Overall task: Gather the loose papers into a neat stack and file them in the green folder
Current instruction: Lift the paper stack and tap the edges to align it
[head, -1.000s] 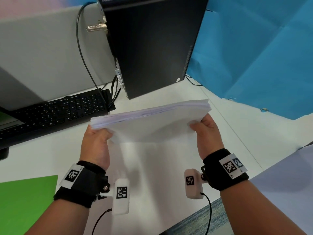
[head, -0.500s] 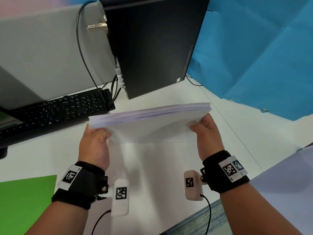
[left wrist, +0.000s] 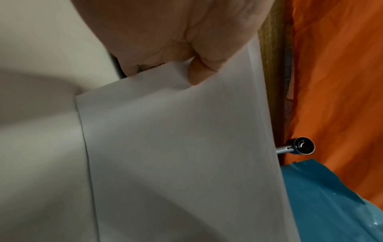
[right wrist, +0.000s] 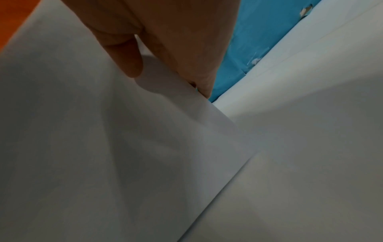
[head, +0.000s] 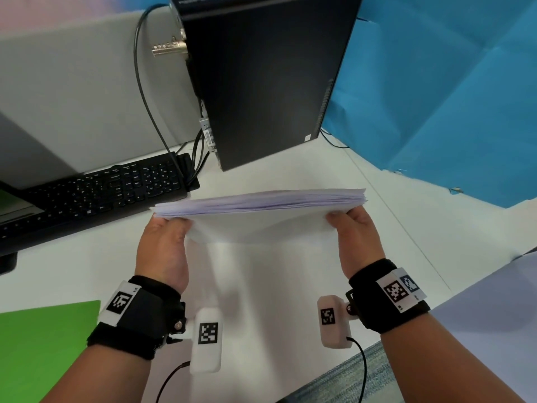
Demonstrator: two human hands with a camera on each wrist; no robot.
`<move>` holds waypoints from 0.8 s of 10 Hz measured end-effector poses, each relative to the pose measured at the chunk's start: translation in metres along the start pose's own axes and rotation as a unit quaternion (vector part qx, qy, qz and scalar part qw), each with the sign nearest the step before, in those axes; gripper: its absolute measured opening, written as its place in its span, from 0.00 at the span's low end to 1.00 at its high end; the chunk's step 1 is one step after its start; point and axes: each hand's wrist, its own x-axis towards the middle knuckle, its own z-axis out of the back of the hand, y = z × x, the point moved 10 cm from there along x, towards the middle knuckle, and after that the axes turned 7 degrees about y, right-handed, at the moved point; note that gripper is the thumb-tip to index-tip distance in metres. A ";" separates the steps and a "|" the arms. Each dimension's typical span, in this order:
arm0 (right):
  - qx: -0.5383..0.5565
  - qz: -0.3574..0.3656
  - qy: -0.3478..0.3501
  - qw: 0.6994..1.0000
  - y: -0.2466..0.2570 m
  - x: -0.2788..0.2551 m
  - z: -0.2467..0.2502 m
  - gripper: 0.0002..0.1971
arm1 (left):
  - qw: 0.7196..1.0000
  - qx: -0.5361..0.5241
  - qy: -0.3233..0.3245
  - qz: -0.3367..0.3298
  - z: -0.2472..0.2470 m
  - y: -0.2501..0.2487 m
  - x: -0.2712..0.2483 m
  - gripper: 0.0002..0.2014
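Note:
A thick stack of white papers stands on its long edge over the white desk, its upper edge fanned slightly. My left hand grips the stack's left end and my right hand grips the right end, thumbs on the near face. In the left wrist view the thumb presses the papers; in the right wrist view a thumb lies on the papers. The green folder lies flat at the lower left, left of my left forearm.
A black computer tower stands behind the stack. A black keyboard lies at the left with cables beside it. Blue sheeting covers the right back. The white desk extends under my hands; its edge runs at lower right.
The stack has tipped a little more upright and shifted slightly, its top edges now more even. Both hands keep their grip at the ends.

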 end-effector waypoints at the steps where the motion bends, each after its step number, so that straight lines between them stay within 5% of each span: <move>1: 0.011 0.007 -0.014 1.000 0.007 -0.006 0.006 0.14 | 1.000 -0.021 0.005 -0.017 -0.004 -0.015 -0.008 0.16; 2: 0.016 0.018 -0.001 1.000 0.017 -0.012 0.004 0.13 | 0.999 -0.018 0.031 -0.014 -0.007 -0.019 -0.014 0.19; 4: -0.002 -0.007 0.022 1.000 0.015 -0.019 -0.004 0.08 | 0.999 -0.037 0.030 0.020 -0.015 -0.009 -0.023 0.10; 8: 0.009 -0.034 -0.017 0.999 0.009 -0.026 -0.002 0.13 | 0.999 0.008 0.052 0.010 -0.010 -0.023 -0.029 0.13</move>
